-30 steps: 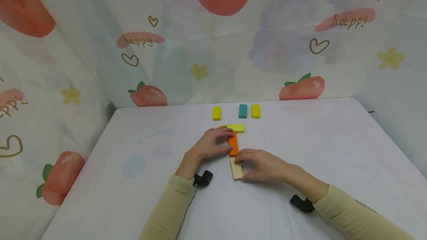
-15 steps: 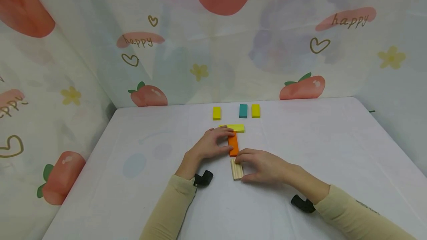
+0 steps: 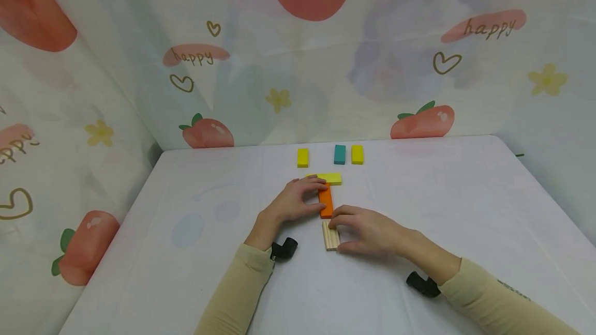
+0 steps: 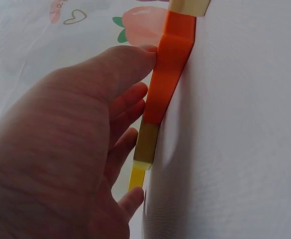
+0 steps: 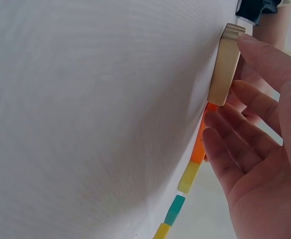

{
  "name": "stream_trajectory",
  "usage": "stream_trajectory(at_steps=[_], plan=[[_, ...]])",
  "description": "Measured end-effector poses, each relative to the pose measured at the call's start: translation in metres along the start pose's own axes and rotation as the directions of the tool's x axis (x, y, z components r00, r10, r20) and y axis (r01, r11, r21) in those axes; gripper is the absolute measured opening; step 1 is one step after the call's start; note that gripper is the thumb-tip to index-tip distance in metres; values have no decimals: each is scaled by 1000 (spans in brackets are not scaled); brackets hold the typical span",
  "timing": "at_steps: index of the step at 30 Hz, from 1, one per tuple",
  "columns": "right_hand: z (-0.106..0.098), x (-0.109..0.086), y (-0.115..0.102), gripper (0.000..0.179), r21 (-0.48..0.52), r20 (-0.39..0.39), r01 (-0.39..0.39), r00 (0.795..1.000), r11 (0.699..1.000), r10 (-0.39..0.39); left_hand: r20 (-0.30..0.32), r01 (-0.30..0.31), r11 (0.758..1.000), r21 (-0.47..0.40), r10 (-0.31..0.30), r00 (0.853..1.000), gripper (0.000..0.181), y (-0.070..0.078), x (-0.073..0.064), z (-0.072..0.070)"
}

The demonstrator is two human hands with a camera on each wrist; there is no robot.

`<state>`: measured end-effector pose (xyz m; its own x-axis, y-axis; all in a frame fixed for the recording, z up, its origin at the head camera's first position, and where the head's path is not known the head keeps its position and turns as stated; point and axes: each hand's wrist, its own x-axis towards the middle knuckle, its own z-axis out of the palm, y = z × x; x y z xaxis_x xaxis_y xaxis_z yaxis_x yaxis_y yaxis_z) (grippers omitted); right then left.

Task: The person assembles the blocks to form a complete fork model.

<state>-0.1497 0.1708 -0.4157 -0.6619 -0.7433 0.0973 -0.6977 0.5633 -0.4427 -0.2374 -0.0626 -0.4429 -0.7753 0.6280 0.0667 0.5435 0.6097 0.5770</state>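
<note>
An orange block [image 3: 327, 203] lies lengthwise on the white table. My left hand [image 3: 294, 201] holds it from the left, thumb by its near end and fingertips at its far end; the left wrist view shows the thumb against the orange block [image 4: 172, 64]. Directly nearer lies a pale, ridged wooden block [image 3: 330, 239], nearly end to end with the orange one. My right hand [image 3: 370, 230] grips this wooden block [image 5: 226, 69] from the right, thumb at the near end, a finger at the far end. A lime-yellow block [image 3: 332, 179] lies crosswise beyond the orange one, partly hidden by left fingers.
Toward the table's back edge lie a yellow block [image 3: 302, 158] on the left, a teal block [image 3: 339, 154], and another yellow block [image 3: 357, 154] on the right. A patterned cloth [image 3: 316, 81] hangs behind the white tabletop [image 3: 419, 180].
</note>
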Motion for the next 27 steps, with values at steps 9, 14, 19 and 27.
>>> stream_trajectory(at_steps=[9,14,19,27], plan=[[-1,2,1,34,-25,-27,21,999,999,-22,-9,-26,1000,9,26,1000,44,1,0,-2],[-2,3,1,34,-22,-32,17,999,1000,-17,-1,-17,1000,8,17,1000,44,0,0,-2],[-2,4,1,34,-23,-37,10,999,1000,-11,1,-12,1000,0,12,1000,44,0,1,-1],[-1,5,1,35,-28,-31,-20,999,999,19,-2,-13,1000,3,13,1000,44,0,1,-1]])
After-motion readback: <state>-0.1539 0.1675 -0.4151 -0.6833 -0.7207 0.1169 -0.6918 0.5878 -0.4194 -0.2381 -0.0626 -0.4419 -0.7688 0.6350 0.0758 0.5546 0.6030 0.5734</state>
